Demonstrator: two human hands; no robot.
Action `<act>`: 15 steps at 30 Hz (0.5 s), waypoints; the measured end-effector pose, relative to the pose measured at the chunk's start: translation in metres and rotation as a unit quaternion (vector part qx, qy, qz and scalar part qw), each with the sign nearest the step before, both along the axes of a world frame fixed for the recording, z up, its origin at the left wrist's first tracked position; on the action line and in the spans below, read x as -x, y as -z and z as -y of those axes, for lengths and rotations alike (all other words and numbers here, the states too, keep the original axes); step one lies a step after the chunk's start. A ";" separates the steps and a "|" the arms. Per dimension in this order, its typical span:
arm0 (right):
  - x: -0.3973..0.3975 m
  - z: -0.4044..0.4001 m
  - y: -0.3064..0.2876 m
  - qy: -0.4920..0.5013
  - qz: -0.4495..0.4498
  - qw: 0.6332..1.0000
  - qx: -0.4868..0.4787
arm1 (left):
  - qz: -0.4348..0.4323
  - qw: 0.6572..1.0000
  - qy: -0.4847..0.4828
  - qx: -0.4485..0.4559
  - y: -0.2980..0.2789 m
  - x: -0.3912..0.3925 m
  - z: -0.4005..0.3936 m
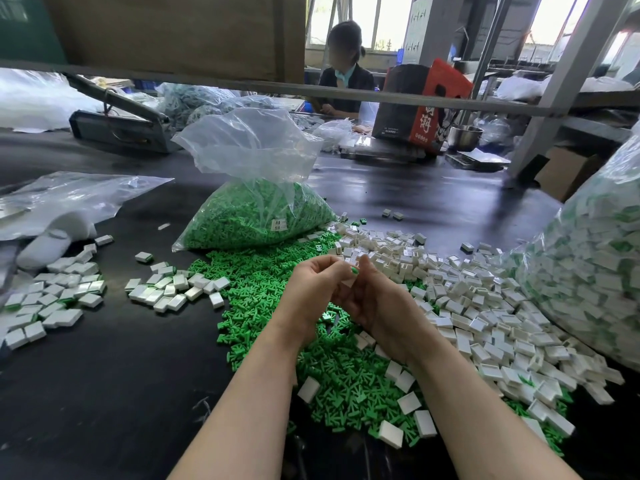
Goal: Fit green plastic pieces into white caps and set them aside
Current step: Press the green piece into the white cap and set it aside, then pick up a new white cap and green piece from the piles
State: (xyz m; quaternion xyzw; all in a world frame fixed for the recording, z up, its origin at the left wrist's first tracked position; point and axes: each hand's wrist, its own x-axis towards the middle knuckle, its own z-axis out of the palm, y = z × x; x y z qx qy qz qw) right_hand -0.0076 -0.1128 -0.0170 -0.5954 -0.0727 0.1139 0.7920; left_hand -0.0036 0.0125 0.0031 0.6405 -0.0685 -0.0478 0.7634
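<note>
My left hand (313,289) and my right hand (375,299) meet above the heap of loose green plastic pieces (263,289). Between their fingertips they pinch a white cap (349,281) with a green piece (354,270) showing at its top edge. Which hand bears the cap more is hard to tell. A heap of loose white caps (485,306) spreads to the right of my hands. Fitted caps (173,289) lie in groups on the left of the black table (104,393).
An open clear bag of green pieces (256,216) stands behind the heap. A big clear bag of fitted caps (595,271) bulges at the right edge. Empty plastic bags (69,199) lie at far left. Another person (346,67) sits across the table beside a red carton (422,102).
</note>
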 end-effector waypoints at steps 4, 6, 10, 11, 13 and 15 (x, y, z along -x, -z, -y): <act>0.002 0.002 -0.004 -0.022 -0.013 0.999 -0.041 | -0.043 0.997 0.018 0.067 0.000 -0.003 -0.005; 0.002 0.002 -0.004 -0.026 -0.020 0.998 -0.051 | -0.052 0.996 0.024 0.075 0.001 -0.004 -0.008; 0.002 0.003 -0.005 -0.021 -0.028 0.998 -0.059 | -0.049 0.996 0.032 0.072 0.001 -0.004 -0.010; 0.002 0.003 -0.004 -0.018 -0.031 0.997 -0.064 | -0.049 0.996 0.031 0.073 0.000 -0.004 -0.010; 0.002 0.003 -0.004 -0.012 -0.037 0.997 -0.072 | -0.050 0.996 0.031 0.073 -0.001 -0.004 -0.010; 0.002 0.004 -0.004 -0.003 -0.044 0.996 -0.073 | -0.051 0.996 0.027 0.062 -0.001 -0.004 -0.011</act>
